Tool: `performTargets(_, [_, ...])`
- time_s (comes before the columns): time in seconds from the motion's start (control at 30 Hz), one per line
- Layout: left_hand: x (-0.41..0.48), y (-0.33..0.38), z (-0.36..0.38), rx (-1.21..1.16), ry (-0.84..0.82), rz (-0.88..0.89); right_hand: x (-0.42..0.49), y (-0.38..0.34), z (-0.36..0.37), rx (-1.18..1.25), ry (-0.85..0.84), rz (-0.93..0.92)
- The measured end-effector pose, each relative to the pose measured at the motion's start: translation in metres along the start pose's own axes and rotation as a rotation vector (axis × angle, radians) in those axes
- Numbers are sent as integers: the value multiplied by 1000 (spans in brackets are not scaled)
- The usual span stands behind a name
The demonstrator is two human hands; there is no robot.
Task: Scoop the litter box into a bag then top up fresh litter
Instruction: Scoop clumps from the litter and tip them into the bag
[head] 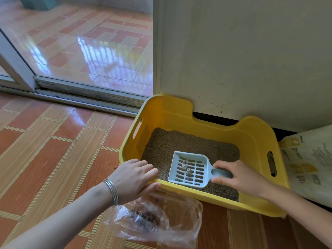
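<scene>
A yellow litter box (251, 135) holding brown-grey litter (167, 142) stands on the floor against the wall. Inside it, a pale blue slotted scoop (190, 168) is held level just above the litter with two small clumps on its grid. My right hand (239, 177) grips the scoop's handle. My left hand (134, 177) grips the box's near rim at its left corner, thumb outside and fingers over the edge. A clear plastic bag (161, 218) with some dark scooped litter lies on the floor right below that hand, in front of the box.
A white sack of fresh litter (309, 164) leans to the right of the box. A cream wall (242, 51) rises behind it. A sliding glass door and its metal track (80, 97) run across the orange tiled floor (45, 150) on the left.
</scene>
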State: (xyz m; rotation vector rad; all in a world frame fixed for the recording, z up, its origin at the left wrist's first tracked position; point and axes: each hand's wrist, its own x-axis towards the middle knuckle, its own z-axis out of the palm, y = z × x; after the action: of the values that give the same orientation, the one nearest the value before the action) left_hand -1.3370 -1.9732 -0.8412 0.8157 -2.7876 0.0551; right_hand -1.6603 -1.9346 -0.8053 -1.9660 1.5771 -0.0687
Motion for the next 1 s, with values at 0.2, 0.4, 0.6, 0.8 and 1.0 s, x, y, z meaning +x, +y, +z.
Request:
performTargets(0.2, [-8,-2,-14,57,-16,34,-20,-29,-14,-10,50,-10])
performTargets(0.4, [-54,-1,-30,127,52,-66,-34,-67,-20,-10,40,-132])
performTargets(0.6, [-86,8,-23,67,15,-248,-39,-84,21,165,-83,-125])
performTargets(0.8, [-104,13,-2,-1,-93,-367,-55,-104,63,455,-180,-3])
performTargets(1.0, [-117,19,10,-45,-192,-341,-56,-100,93,304,-186,105])
